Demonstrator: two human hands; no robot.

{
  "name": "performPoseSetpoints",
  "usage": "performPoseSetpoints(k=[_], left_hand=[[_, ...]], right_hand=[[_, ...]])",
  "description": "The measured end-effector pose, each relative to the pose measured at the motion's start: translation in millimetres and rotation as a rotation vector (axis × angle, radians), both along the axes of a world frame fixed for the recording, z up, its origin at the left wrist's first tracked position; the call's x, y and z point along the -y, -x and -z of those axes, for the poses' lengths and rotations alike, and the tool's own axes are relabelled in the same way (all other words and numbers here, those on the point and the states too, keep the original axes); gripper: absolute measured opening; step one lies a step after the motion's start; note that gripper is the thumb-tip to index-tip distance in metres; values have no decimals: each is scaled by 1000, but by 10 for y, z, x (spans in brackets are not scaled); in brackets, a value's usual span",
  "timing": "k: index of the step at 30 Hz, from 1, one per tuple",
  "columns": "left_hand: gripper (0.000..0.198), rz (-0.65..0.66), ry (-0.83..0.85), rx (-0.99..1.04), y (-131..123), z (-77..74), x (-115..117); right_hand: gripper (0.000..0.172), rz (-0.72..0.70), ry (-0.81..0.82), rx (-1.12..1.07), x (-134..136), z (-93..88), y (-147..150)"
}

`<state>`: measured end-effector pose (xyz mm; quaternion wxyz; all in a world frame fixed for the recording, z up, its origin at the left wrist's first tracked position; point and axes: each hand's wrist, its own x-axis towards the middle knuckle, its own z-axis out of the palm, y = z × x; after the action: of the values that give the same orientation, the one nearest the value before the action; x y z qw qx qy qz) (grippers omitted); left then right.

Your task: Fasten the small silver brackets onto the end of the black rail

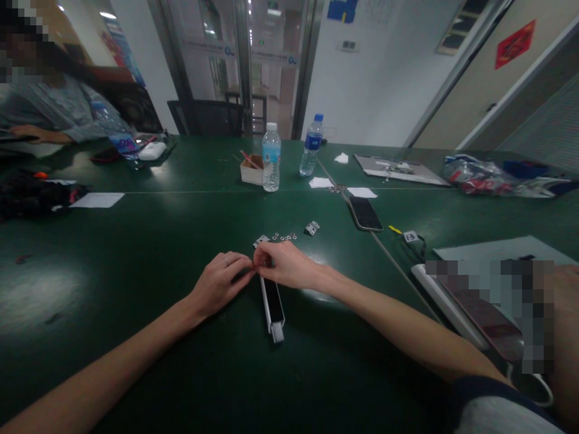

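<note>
While both of the person's hands meet over its far part, a long, narrow bar (273, 301) with white edges and a dark top face lies on a dark green counter (181, 223), in front of the wearer and pointing away at a slight slant. A pale grey block (277, 333) sits at its near end. The left hand (222, 280), wearing a ring, reaches in from the left, and the right hand (289, 265) from the right; on each, the thumb and index fingers are drawn close together, the tips of the two hands meeting or nearly so. Whether they are fully closed, and what they grip, is too small and hidden to tell. Just beyond the hands is a metal bracket (261, 240), partly covered; beside it several small rings (288, 237) lie scattered, with a second bracket (312, 228) to their right. Farther right rests a dark-screened phone (365, 213). Behind these, a bottle with a light blue label (271, 160) stands next to a small open box (251, 173), and a blue-capped bottle (312, 144) stands near white papers (320, 182). At the far left sits another person (49, 114); glass doors (275, 72) close the background.
</note>
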<state>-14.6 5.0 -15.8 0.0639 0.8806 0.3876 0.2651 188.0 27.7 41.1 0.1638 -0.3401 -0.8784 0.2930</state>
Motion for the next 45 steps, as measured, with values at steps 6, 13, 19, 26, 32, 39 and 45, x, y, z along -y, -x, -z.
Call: performPoseSetpoints(k=[6,13,19,26,32,39,45], left_hand=[[16,-21,36,15,-10,-12,3],[16,-98,192,61,-38,-66,0],[11,-153,354,161,-45,-108,-9],[4,-164,409,206,-34,-91,1],[6,-138,428,230,-62,-140,5],[19,-90,421,171,-47,-187,-19],[29,-149,397,138,-4,-157,-32]], right_hand=[[8,-23,0,-9,-18,-30,-20],[13,56,-114,215,-168,-123,-200],[13,-62,57,468,-211,-162,-286],[12,-90,63,422,-185,-134,-245],[12,-109,-19,474,-223,-104,-249],[13,-134,24,510,-258,-128,-272],[13,-155,19,471,-331,-55,-305]])
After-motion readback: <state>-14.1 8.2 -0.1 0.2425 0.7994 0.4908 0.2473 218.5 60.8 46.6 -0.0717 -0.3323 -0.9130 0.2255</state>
